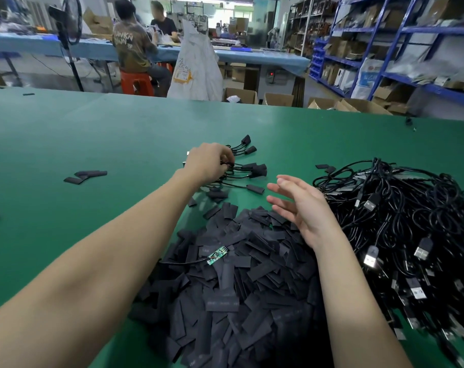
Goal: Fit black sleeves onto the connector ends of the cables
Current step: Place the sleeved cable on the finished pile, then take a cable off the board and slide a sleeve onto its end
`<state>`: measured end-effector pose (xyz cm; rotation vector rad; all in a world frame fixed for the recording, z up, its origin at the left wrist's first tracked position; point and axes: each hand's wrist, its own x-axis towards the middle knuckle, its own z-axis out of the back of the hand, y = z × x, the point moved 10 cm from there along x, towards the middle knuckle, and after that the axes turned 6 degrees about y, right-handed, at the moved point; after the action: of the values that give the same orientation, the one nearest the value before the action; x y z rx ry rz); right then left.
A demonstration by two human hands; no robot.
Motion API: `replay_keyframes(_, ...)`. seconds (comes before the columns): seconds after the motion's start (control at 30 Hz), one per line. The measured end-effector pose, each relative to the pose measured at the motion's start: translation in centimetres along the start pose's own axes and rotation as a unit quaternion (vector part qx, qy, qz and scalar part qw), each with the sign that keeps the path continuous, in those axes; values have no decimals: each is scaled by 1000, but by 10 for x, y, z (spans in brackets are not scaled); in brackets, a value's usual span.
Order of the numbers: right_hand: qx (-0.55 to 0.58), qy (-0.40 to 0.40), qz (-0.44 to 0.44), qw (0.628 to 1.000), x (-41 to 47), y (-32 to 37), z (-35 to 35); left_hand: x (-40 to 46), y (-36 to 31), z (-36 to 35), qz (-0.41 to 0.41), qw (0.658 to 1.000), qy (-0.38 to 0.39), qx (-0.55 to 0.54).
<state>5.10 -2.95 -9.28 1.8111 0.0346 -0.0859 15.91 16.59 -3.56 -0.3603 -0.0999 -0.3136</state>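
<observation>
- Head view, centre of the frame: the left hand (208,162) reaches forward over the green table (93,144), and its curled fingers grip a bunch of thin black cables, the sleeved cables (248,168). Their far ends, already covered with black sleeves, fan out to the right of the hand.
- Right of centre, the right hand (302,208) hovers with fingers spread and relaxed. It holds nothing and touches nothing that I can see.
- Lower centre: the pile of black sleeves (241,288) lies just below the right hand. The sleeves are flat, matte, short rectangles, like flattened tubing, and they lie loose in every direction.
- On this pile rests one bare cable end, a small green circuit board (217,254) with a thin black wire. It is not sleeved yet.
- Right side: a tangled heap of black cables (400,235), glossy and round, with metal USB plugs (370,257) that shine.
- Left side: a few stray sleeves (86,176) lie well apart from the pile.
- My judgement of the step: the finished bunch is being set down, and the free hand should next take one sleeve. It is better to squeeze the flat sleeve open at its edges, then slide the board in straight, so that the corners do not catch.
</observation>
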Motion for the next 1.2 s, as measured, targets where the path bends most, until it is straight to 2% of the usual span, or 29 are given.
replay_keyframes(0.1, -2, 5, -1, 1000, -1, 0, -1, 4, 6, -6, 6, 998, -19, 55)
replay_keyframes(0.27, -8, 16, -4, 1000, -2, 0, -6, -21, 29, -12, 89, 992, -86, -13)
replay_keyframes(0.37, -14, 27, -8, 1000, -3, 0, -10, -36, 27, -26, 78, 994, -50, -65)
replay_keyframes(0.5, -16, 22, -11, 1000, -5, 1, -9, -55, 12, -41, 36, 998, 18, -38)
replay_keyframes(0.67, -28, 30, -17, 999, -6, 1, -12, -81, 9, -41, 44, 998, 6, -41)
replay_keyframes(0.93, -88, 42, -18, 995, -7, 1, -19, -93, 12, -44, 28, 991, 27, -127)
replay_keyframes(1.07, -244, 107, 16, 964, -11, 8, -37, -93, 15, -34, 28, 984, -2, -175)
replay_keyframes(1.2, -394, 250, 52, 883, -26, 9, -81, -93, 13, -31, 30, 981, -8, -193)
